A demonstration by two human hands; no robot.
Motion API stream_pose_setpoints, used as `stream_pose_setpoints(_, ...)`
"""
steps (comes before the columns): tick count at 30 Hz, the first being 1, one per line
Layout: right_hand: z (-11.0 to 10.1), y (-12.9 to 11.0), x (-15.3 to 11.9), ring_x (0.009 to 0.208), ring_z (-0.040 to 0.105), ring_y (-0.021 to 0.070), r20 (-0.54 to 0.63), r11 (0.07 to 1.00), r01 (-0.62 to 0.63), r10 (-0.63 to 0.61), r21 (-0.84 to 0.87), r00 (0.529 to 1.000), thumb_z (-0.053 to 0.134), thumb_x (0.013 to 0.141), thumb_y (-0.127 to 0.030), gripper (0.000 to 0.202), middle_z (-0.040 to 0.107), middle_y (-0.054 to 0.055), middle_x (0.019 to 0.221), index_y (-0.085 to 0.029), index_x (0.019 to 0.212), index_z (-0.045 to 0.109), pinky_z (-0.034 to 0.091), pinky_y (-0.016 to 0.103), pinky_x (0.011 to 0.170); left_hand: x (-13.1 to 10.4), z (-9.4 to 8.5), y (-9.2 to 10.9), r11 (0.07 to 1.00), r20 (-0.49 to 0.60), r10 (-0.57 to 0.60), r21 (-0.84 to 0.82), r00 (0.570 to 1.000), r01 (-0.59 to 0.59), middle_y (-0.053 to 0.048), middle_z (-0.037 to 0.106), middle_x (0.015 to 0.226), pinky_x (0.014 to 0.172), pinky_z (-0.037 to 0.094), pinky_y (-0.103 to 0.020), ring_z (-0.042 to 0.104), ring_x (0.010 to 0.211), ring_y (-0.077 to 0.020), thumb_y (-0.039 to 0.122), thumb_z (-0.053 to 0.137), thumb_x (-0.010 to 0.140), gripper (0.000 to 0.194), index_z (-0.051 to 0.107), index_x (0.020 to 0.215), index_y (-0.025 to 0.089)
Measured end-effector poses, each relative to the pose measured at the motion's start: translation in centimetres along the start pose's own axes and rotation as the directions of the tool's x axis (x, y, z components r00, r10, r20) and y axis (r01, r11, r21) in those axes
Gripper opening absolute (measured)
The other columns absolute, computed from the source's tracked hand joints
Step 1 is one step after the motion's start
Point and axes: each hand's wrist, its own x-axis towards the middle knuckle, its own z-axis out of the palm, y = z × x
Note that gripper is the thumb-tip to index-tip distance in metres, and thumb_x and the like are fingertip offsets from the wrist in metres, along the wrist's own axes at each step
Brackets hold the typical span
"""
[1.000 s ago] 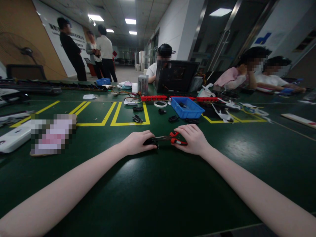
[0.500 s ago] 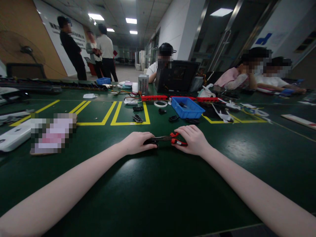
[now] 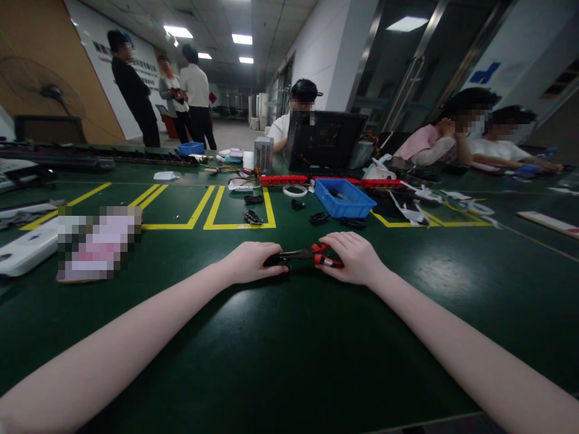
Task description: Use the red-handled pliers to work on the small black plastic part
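Observation:
My right hand (image 3: 355,258) is closed round the red handles of a pair of pliers (image 3: 302,255). The jaws point left, toward my left hand (image 3: 254,262), whose fingers and thumb pinch a small black part (image 3: 277,259). The tips of the pliers meet this part; my fingers hide most of it, so its kind does not show. Both hands are low over the green table (image 3: 289,355). Beyond them lie small black parts (image 3: 253,217) on the table, and a blue bin (image 3: 344,199) with black parts inside.
At the left are a phone-like object (image 3: 99,244), partly blurred out, and a white device (image 3: 34,247). Yellow tape (image 3: 199,208) marks the table. Further back are a tape roll (image 3: 294,191), red strips (image 3: 283,179) and a black case (image 3: 323,141). Several people sit or stand beyond.
Both hands keep their grip with hardly any movement. The whole view has shifted very slightly.

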Motion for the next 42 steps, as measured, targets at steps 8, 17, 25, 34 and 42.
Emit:
stream_pose_setpoints(8,0.11,0.04,-0.04,0.082,0.065,0.0255,0.032,1.0,-0.001,0.001,0.018,0.999,0.061,0.084,-0.044,0.037,0.069,0.013,0.094,-0.014,0.105,0.063,0.048,0.038,0.073,0.0,0.11,-0.08,1.0,0.001,-0.009,-0.002,1.0,0.009,-0.004,0.066,0.095,0.063,0.043,-0.026,0.063,0.081,-0.0193,0.046,0.057,0.09,0.029,0.059,0.1,0.019)
stream_pose_setpoints(17,0.05,0.01,-0.12,0.079,0.063,0.0245,0.042,1.0,0.007,-0.006,-0.006,0.999,0.061,0.085,-0.044,0.037,0.069,0.014,0.094,-0.012,0.102,0.061,0.046,0.037,0.07,0.01,0.11,-0.18,1.0,-0.011,-0.003,-0.014,1.0,0.003,-0.003,0.066,0.095,0.064,0.043,-0.027,0.063,0.081,-0.0192,0.046,0.057,0.091,0.029,0.059,0.1,0.019)
stream_pose_setpoints(25,-0.03,-0.11,-0.11,0.081,0.063,0.0246,0.034,1.0,-0.008,0.008,-0.007,0.999,0.061,0.084,-0.045,0.037,0.068,0.014,0.096,-0.013,0.103,0.061,0.046,0.037,0.072,-0.01,-0.11,-0.18,0.998,0.007,-0.018,-0.056,1.0,0.018,-0.003,0.067,0.094,0.064,0.042,-0.027,0.063,0.082,-0.0199,0.049,0.058,0.09,0.032,0.06,0.101,0.019)
stream_pose_setpoints(34,0.14,-0.01,-0.24,0.077,0.063,0.0236,0.047,0.999,-0.014,0.013,0.032,0.999,0.062,0.082,-0.044,0.037,0.068,0.013,0.094,-0.013,0.101,0.061,0.047,0.036,0.07,-0.03,0.17,-0.28,0.998,-0.025,-0.021,-0.068,0.999,0.019,-0.004,0.066,0.102,0.071,0.046,-0.028,0.064,0.089,-0.0204,0.047,0.063,0.088,0.034,0.059,0.108,0.019)
stream_pose_setpoints(42,-0.03,-0.17,-0.13,0.075,0.063,0.0221,0.095,0.994,-0.068,0.059,0.09,0.994,0.064,0.081,-0.043,0.035,0.067,0.01,0.091,-0.015,0.101,0.06,0.047,0.034,0.068,0.08,0.36,-0.44,1.0,-0.046,-0.009,-0.007,0.999,0.009,-0.004,0.066,0.1,0.068,0.046,-0.028,0.064,0.085,-0.0204,0.047,0.061,0.089,0.034,0.059,0.107,0.018)
